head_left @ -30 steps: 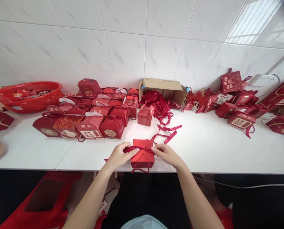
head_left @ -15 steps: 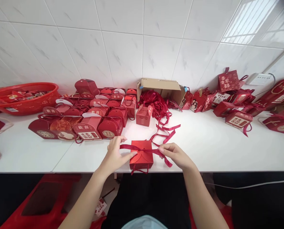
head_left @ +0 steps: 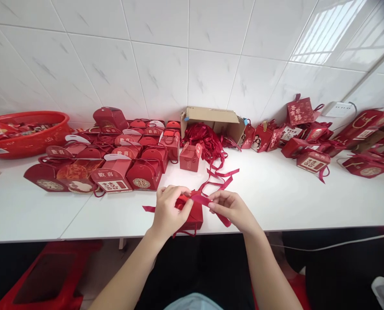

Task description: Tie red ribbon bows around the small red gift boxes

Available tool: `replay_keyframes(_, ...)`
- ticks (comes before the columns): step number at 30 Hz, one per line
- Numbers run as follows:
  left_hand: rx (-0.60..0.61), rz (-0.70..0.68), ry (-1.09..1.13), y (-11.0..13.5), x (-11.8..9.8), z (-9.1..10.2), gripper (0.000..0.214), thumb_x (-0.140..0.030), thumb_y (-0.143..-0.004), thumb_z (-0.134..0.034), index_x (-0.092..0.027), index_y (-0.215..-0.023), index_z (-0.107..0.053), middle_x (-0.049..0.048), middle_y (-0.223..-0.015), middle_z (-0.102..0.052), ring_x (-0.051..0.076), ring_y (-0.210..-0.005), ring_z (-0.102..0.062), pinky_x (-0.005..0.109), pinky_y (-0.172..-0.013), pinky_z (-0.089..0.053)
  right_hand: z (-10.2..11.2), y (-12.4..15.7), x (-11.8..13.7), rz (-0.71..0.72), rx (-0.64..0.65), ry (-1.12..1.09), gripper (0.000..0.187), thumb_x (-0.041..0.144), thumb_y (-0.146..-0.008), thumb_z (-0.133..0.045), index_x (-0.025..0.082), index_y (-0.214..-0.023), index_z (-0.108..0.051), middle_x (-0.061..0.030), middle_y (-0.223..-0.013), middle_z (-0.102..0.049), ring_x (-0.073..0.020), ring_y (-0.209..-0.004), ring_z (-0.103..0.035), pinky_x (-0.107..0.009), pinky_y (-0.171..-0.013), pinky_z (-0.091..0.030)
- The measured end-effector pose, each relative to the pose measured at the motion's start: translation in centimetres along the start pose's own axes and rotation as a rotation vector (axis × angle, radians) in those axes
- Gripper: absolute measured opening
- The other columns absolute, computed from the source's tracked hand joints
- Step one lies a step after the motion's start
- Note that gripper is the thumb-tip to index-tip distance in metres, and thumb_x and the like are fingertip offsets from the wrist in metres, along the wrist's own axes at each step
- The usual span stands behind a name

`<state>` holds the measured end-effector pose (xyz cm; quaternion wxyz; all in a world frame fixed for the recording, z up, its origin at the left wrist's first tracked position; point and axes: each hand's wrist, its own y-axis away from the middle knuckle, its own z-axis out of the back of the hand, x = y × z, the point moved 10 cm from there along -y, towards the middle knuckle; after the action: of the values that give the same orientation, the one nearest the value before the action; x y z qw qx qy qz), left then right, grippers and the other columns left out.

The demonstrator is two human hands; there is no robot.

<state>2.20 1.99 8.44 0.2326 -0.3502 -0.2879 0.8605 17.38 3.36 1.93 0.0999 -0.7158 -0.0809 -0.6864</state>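
A: How do the person's 2 hands stand?

B: The left hand (head_left: 172,209) is curled, thumb and forefinger seemingly pinching the red ribbon (head_left: 201,199) over the box top. The right hand (head_left: 233,210) pinches the same ribbon farther along, thumb against fingers. Measured from the cardboard carton (head_left: 211,114), the left hand is on its near side and somewhat to its left, the right hand almost straight in front of it.

A: And the red box (head_left: 196,215)?

B: On the white table (head_left: 291,198), on the person's side of the carton, in line with its left half — close to the table's edge.

A: What might go wrong?

B: If either pinch loosens, the ribbon would probably slacken or slide off centre. A harder pull from 1 side could skew the box or, with the edge so near, drag it over. The loose strands (head_left: 226,183) trailing from the carton might snag too.

A: Which way does the box point?

B: A face with a cord handle (head_left: 190,234) is turned toward the person, away from the carton. Its long axis cannot be told — the left hand covers too much. The ribbon runs roughly crosswise to the line from carton to person.
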Motion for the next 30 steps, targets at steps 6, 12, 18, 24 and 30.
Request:
replay_keyframes(6,-0.002,0.023,0.019,0.2,-0.1,0.5,0.01,-0.015,-0.077,-0.056,-0.02,-0.085,-0.051,-0.0011,-0.075,-0.059,0.017,-0.072,-0.057,0.033,-0.074,-0.039,-3.2,-1.4,0.8,0.194,0.033,0.289,0.026,0.028,-0.082,-0.063,0.022,-0.106,-0.07,0.0001,-0.074,-0.066,-0.0154,-0.071,-0.058,-0.031,-0.073,-0.048)
replay_keyframes(12,0.219,0.082,0.24,0.9,1.7,0.2,0.021,-0.018,-0.077,-0.054,-0.021,-0.097,-0.051,0.0036,-0.093,-0.058,0.02,-0.089,-0.055,0.034,-0.083,-0.042,-3.3,-1.5,0.3,0.253,-0.133,0.226,0.01,0.026,-0.081,-0.062,0.021,-0.077,-0.07,-0.0047,-0.082,-0.068,-0.0184,-0.076,-0.061,-0.031,-0.069,-0.049)
replay_keyframes(18,0.263,0.432,0.263,2.7,8.5,-1.3,0.017,-0.037,-0.082,-0.056,-0.022,-0.09,-0.052,0.0024,-0.093,-0.058,0.02,-0.089,-0.055,0.033,-0.082,-0.042,-4.8,-1.3,-0.1,0.267,0.02,0.198,0.016,0.026,-0.089,-0.052,0.022,-0.087,-0.068,-0.0049,-0.089,-0.07,-0.0186,-0.087,-0.064,-0.033,-0.08,-0.049)
replay_keyframes(24,0.481,0.595,0.513,4.3,10.0,-4.6,0.034,-0.048,-0.082,-0.054,-0.018,-0.066,-0.051,-0.0031,-0.062,-0.049,0.013,-0.06,-0.05,0.025,-0.057,-0.041,-5.2,-1.8,-0.7,0.168,-0.021,0.161,0.015,0.029,-0.088,-0.052,0.019,-0.083,-0.063,-0.0032,-0.077,-0.07,-0.0169,-0.075,-0.065,-0.03,-0.073,-0.051)
replay_keyframes(30,0.308,0.281,0.239,1.3,7.0,1.3,0.015,-0.033,-0.081,-0.06,-0.02,-0.076,-0.062,0.0012,-0.074,-0.06,0.016,-0.071,-0.056,0.027,-0.066,-0.044,-4.7,-2.3,-1.2,0.062,-0.224,0.253,0.015,0.026,-0.081,-0.054,0.017,-0.081,-0.066,-0.0043,-0.064,-0.07,-0.0154,-0.053,-0.056,-0.027,-0.052,-0.045)
